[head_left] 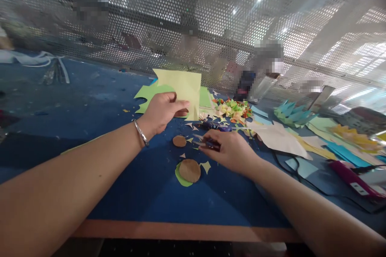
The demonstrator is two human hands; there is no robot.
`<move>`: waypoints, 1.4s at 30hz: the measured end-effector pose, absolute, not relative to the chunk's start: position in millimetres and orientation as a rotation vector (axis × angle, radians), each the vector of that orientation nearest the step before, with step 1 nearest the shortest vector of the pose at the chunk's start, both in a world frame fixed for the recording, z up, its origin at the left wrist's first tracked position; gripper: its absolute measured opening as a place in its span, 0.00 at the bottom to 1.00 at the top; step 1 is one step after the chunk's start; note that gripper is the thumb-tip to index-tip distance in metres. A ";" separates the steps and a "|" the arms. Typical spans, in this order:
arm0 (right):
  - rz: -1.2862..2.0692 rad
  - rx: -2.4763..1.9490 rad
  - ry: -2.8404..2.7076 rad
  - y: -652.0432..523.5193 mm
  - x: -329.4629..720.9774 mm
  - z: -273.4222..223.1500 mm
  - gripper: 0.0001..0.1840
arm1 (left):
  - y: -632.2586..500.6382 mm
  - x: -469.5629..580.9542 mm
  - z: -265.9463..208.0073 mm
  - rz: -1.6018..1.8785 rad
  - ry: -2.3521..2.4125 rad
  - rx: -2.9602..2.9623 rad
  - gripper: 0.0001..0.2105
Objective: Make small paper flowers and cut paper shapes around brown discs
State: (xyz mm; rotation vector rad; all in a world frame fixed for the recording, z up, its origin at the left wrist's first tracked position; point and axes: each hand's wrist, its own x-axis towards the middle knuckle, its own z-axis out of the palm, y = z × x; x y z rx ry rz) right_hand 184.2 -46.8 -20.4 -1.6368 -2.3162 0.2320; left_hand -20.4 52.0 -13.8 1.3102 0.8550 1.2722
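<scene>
A pale yellow sheet of paper [181, 88] is pinched upright in my left hand [161, 112], between thumb and fingers. Its upper left edge is cut to a point. My right hand [229, 148] is closed around scissors [211, 143], whose blades point left, slightly parted and apart from the sheet. Below the hands, a brown round piece [189, 170] lies over a green round one [181, 180]. A smaller brown disc [179, 141] sits above them, with paper scraps [206, 167] close by. Behind the yellow sheet lies notched green paper [147, 94].
A pile of small paper flowers [233, 109] stands beyond my right hand. Blue pleated paper [292, 113], cream paper [280, 138] and a purple power strip [356, 180] with a black cord are at right. A perforated metal screen [181, 20] closes the blue table's [144, 204] far side.
</scene>
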 end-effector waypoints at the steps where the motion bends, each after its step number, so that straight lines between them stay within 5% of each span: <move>1: 0.229 -1.602 -2.365 -46.4 176.5 -21.6 0.11 | 52.9 -21.0 -14.5 1.254 0.831 1.304 0.09; 7: 0.079 -1.530 -2.576 -33.7 145.9 -26.6 0.15 | 54.9 -21.9 -15.7 1.188 0.734 1.303 0.07; 20: 0.123 -1.352 -2.272 -29.5 163.0 -33.2 0.04 | 52.9 -22.2 -13.3 1.102 0.828 1.338 0.08; 26: 0.200 -1.337 -1.949 -28.6 185.6 -22.3 0.15 | 46.2 -20.9 -11.6 0.935 0.827 1.391 0.08; 42: 0.137 -1.348 -1.947 -19.7 193.5 -17.9 0.19 | 39.6 -15.7 -8.4 0.717 0.769 1.335 0.07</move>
